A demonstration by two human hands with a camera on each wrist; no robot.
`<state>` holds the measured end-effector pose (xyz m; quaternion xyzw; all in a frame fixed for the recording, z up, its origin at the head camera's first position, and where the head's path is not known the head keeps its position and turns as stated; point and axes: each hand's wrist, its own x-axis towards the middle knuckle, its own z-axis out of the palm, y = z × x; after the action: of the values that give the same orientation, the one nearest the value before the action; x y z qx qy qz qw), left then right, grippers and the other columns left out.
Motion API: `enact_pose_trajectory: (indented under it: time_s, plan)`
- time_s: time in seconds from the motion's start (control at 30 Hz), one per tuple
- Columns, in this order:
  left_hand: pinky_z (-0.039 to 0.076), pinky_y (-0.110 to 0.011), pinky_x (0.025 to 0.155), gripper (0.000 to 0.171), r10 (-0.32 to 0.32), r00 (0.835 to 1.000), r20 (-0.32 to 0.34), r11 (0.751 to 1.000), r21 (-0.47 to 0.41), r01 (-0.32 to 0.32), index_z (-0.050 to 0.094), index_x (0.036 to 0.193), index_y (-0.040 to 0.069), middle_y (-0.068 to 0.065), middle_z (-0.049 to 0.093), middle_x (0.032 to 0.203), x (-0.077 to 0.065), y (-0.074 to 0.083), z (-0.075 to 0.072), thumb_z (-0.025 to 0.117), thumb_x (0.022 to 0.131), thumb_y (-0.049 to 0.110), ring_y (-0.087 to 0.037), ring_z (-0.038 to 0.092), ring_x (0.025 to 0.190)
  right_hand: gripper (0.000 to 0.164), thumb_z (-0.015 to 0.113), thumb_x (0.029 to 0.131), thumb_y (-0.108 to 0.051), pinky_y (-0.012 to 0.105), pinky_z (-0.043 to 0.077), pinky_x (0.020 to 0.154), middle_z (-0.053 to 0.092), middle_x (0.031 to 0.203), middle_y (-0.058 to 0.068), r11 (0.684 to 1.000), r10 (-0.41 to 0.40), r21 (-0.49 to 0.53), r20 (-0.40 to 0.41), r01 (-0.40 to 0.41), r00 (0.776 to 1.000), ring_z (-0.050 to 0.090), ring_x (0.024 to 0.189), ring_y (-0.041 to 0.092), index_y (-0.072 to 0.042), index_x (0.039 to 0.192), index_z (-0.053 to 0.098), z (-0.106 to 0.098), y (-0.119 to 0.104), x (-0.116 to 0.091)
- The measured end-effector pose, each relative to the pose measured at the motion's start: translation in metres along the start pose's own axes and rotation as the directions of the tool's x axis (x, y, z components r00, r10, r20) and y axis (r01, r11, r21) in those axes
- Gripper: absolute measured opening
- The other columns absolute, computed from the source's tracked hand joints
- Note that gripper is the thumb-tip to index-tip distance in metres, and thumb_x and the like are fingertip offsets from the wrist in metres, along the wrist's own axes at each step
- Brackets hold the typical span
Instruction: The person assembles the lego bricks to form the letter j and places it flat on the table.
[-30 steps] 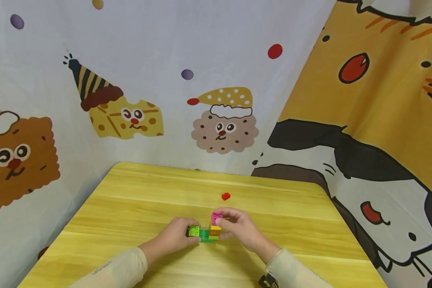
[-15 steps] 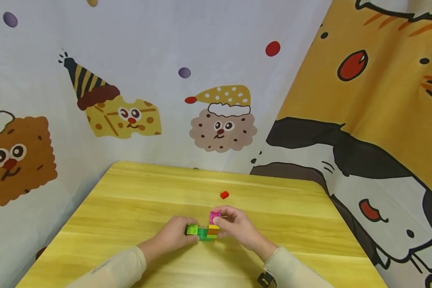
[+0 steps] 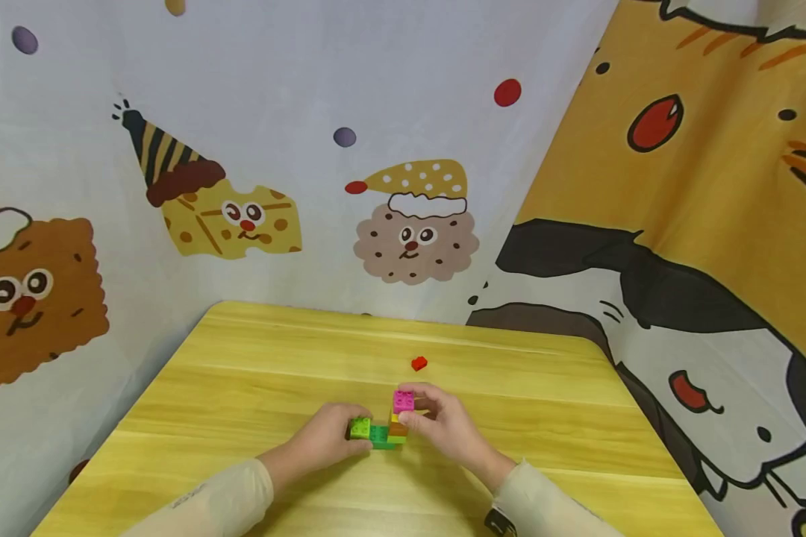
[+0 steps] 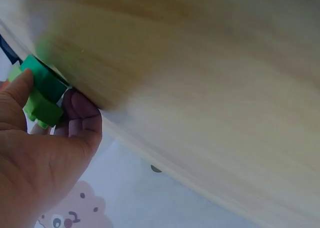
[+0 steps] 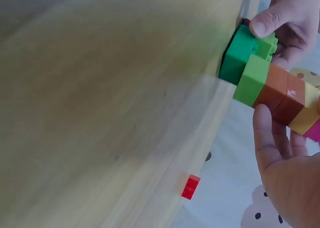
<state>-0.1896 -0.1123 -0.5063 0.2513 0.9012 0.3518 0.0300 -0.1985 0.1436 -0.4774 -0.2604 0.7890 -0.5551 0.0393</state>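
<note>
A dark green building brick (image 5: pixel 240 55) lies on the table as a base, with a light green brick (image 3: pixel 360 427) on its left end. My left hand (image 3: pixel 325 440) grips that end, thumb in front and fingers behind. From the base's right end rises a stack: a light green brick (image 5: pixel 250 80), orange-brown bricks (image 5: pixel 280 90), a yellow brick (image 5: pixel 306 111) and a pink brick (image 3: pixel 404 400) on top. My right hand (image 3: pixel 446 425) holds this stack between thumb and fingers, the thumb just below the pink brick. In the left wrist view, my left thumb presses the bricks' side.
A loose red brick (image 3: pixel 419 363) lies farther back on the wooden table (image 3: pixel 295 350). Behind the table hangs a cloth (image 3: pixel 275 97) printed with cartoon figures. A dark object (image 3: pixel 500 522) shows by the right sleeve at the table's near side.
My right thumb has slid down off the pink brick to the bricks beneath it, so more of the pink top shows. My left hand keeps its grip; the red brick stays put.
</note>
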Motion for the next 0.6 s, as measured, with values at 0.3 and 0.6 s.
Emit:
enact_pose_trajectory:
  time_s: [0.3, 0.6]
  plan:
    - [0.053, -0.041, 0.090, 0.061, 0.046, 0.999, -0.014, 0.987, 0.154, -0.043, 0.063, 0.128, 0.012, -0.005, 0.062, 0.120, -0.008, 0.004, 0.007, 0.086, 0.076, 0.033, -0.021, 0.061, 0.105, 0.033, 0.066, 0.096, -0.017, 0.050, 0.057, 0.078, 0.063, 0.114, 0.014, 0.980, 0.188, 0.085, -0.106, -0.179, 0.976, 0.067, 0.092, 0.027, -0.006, 0.126, 0.056, 0.000, 0.014, 0.010]
    - [0.054, -0.037, 0.086, 0.051, 0.055, 0.998, 0.038, 0.983, 0.170, -0.061, 0.067, 0.123, 0.010, -0.001, 0.066, 0.111, -0.007, 0.008, 0.005, 0.081, 0.082, 0.036, -0.015, 0.062, 0.097, 0.037, 0.064, 0.098, -0.019, 0.049, 0.057, 0.081, 0.059, 0.113, 0.018, 0.936, 0.304, 0.223, -0.119, -0.273, 0.945, 0.067, 0.093, 0.027, 0.003, 0.126, 0.054, -0.002, 0.025, 0.012]
